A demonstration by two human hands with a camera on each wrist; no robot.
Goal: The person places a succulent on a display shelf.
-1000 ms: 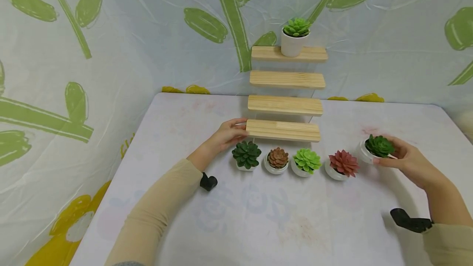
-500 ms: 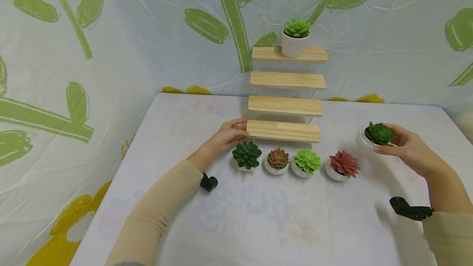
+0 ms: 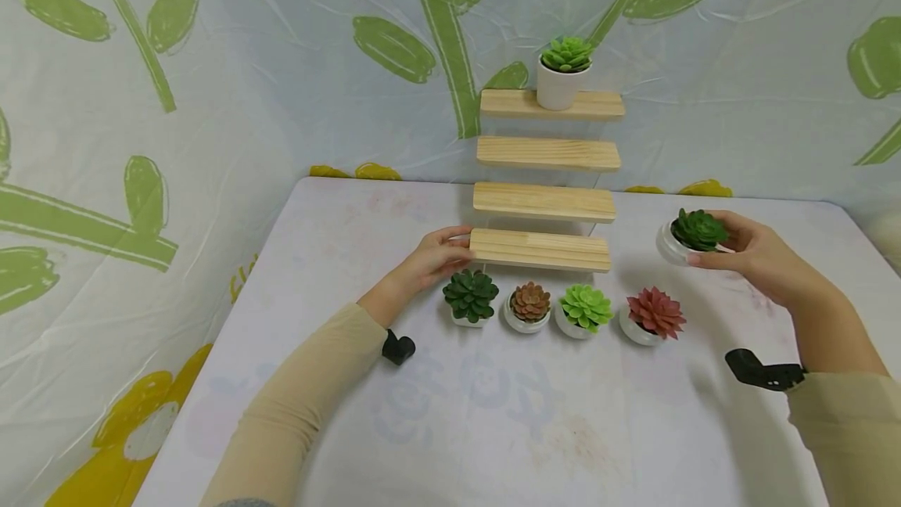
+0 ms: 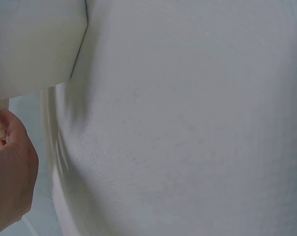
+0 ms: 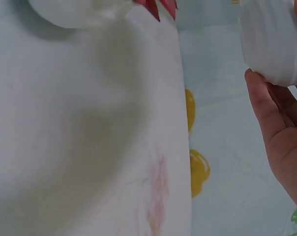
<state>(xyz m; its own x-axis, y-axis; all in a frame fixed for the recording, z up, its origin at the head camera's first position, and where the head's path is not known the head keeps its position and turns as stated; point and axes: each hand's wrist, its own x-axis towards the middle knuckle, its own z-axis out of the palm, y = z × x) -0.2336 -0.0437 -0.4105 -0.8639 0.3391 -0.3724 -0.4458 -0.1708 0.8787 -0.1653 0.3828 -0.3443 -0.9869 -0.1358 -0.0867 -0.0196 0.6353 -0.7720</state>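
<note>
My right hand (image 3: 760, 257) grips a small potted succulent with dark green leaves (image 3: 698, 230) in a white round pot, raised off the table to the right of the stand. The right wrist view shows the thumb and fingers around that white pot (image 5: 272, 42). At the left end of the lowest board of a wooden tiered shelf (image 3: 540, 249), my left hand (image 3: 435, 257) holds the board's edge; the left wrist view has this hand (image 4: 13, 172) at its far left. A bright green succulent in a tall white pot (image 3: 561, 84) stands on the top board.
Along the shelf's front stand a dark green succulent (image 3: 470, 296), a brown one (image 3: 529, 303), a light green one (image 3: 585, 308) and a red one (image 3: 655, 313), each in a white pot. Behind the white table (image 3: 493, 444) hangs a leaf-patterned cloth (image 3: 281, 61).
My right hand has lifted the dark green succulent and carried it left and farther back, toward the shelf. The left hand has stayed at the lowest board.
</note>
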